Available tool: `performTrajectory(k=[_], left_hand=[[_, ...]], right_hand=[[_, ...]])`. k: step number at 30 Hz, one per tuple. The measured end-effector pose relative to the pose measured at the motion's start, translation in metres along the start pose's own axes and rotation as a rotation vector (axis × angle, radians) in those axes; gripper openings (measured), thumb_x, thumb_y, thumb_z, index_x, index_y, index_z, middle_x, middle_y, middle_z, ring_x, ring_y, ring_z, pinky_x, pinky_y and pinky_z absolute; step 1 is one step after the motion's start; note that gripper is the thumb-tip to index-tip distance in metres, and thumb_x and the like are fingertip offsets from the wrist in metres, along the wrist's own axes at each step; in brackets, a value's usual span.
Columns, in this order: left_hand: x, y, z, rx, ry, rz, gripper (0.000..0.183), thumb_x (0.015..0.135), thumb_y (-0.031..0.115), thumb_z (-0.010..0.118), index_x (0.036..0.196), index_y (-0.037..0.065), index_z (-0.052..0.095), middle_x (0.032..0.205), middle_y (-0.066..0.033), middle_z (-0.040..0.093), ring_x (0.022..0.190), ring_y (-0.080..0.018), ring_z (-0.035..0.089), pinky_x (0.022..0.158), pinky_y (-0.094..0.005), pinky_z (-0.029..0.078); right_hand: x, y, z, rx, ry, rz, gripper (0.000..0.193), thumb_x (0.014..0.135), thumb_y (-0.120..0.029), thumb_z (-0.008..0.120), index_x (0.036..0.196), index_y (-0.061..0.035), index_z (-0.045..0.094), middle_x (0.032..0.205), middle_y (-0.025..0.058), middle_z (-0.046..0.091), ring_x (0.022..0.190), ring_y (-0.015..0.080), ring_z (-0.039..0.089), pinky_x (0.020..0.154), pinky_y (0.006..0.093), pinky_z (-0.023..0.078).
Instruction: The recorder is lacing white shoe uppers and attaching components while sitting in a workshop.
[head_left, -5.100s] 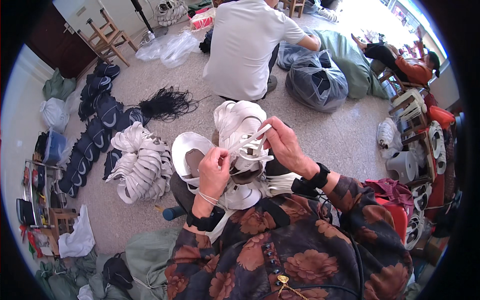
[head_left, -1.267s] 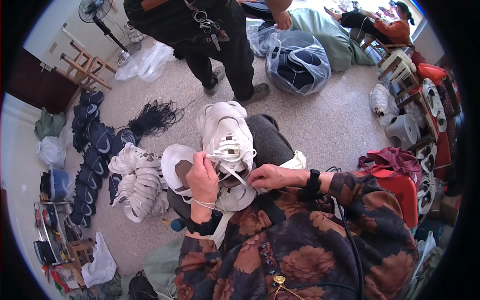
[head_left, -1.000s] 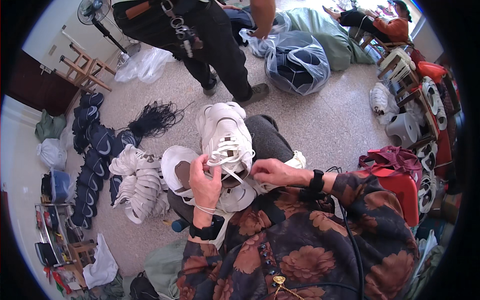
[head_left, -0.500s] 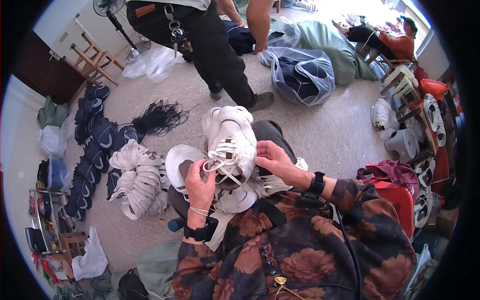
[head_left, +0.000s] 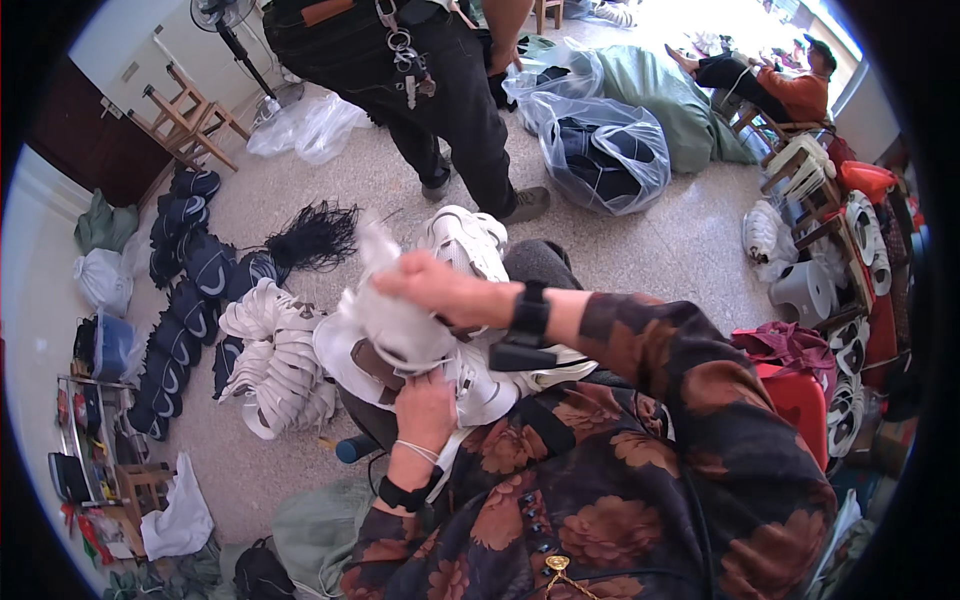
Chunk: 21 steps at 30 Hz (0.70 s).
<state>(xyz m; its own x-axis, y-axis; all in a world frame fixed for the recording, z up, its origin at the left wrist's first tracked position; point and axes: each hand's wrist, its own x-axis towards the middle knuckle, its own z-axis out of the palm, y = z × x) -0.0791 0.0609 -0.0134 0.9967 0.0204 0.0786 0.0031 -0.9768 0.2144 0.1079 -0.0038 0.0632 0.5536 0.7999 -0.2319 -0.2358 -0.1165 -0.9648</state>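
My right hand (head_left: 435, 287) reaches across to the left, its fingers closed on a white shoe upper (head_left: 405, 332) that is smeared by motion. Just below, my left hand (head_left: 425, 412) has its fingers bent against the lower end of that upper; its fingertips are partly hidden. More white shoe uppers lie on my lap: one (head_left: 467, 240) beyond my right wrist, another (head_left: 340, 352) beside the held one, with a brown patch showing near it. Left of my knees, a bundle of stacked white shoe uppers (head_left: 270, 350) sits on the floor.
Dark shoe uppers (head_left: 185, 320) form a long row at the left, beside a bunch of black laces (head_left: 315, 238). A person in dark trousers (head_left: 430, 110) stands ahead. Clear bags (head_left: 600, 150) lie beyond; a red stool (head_left: 795, 400) stands at my right. Another person (head_left: 790, 80) sits far right.
My right hand has swung left across my lap, taking a white shoe upper with it. My left hand has moved slightly down and right. The standing person has straightened somewhat.
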Motion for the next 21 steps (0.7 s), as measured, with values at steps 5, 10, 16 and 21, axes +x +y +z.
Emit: performTrajectory(k=[5, 10, 16, 21], left_hand=[[-0.002, 0.023, 0.000, -0.040, -0.168, -0.111, 0.050, 0.090, 0.021, 0.064, 0.129, -0.008, 0.051, 0.097, -0.0228, 0.065, 0.089, -0.0364, 0.067, 0.072, -0.0446, 0.055], [-0.002, 0.023, -0.019, -0.159, 0.112, 0.167, 0.036, 0.089, 0.014, 0.066, 0.120, -0.001, 0.057, 0.108, -0.0187, 0.065, 0.083, -0.0367, 0.067, 0.071, -0.0419, 0.056], [0.010, 0.014, -0.045, -0.351, -0.021, 0.117, 0.026, 0.086, 0.009, 0.068, 0.110, 0.002, 0.062, 0.112, -0.0160, 0.065, 0.092, -0.0346, 0.068, 0.075, -0.0409, 0.056], [0.017, 0.040, -0.086, -0.487, -0.010, 0.199, 0.030, 0.081, 0.006, 0.072, 0.110, 0.002, 0.064, 0.109, -0.0175, 0.065, 0.095, -0.0341, 0.068, 0.079, -0.0411, 0.056]], right_hand=[[-0.002, 0.040, 0.035, -0.428, -0.285, -0.352, 0.039, 0.094, -0.032, 0.059, 0.098, 0.0072, 0.062, 0.089, 0.0208, 0.067, 0.081, 0.0261, 0.065, 0.075, 0.0403, 0.050], [-0.025, 0.026, -0.013, -0.647, -0.070, -0.648, 0.027, 0.094, -0.024, 0.058, 0.096, 0.0037, 0.060, 0.088, 0.0208, 0.062, 0.084, 0.0386, 0.061, 0.083, 0.0439, 0.050], [-0.048, 0.057, -0.075, -1.076, 0.312, -0.743, 0.038, 0.086, -0.022, 0.067, 0.114, 0.0022, 0.057, 0.119, 0.0212, 0.054, 0.114, 0.0412, 0.051, 0.098, 0.0477, 0.042], [-0.065, 0.080, -0.083, -0.771, 0.535, -0.375, 0.061, 0.079, -0.021, 0.076, 0.128, 0.0025, 0.050, 0.124, 0.0227, 0.051, 0.115, 0.0404, 0.052, 0.100, 0.0440, 0.044]])
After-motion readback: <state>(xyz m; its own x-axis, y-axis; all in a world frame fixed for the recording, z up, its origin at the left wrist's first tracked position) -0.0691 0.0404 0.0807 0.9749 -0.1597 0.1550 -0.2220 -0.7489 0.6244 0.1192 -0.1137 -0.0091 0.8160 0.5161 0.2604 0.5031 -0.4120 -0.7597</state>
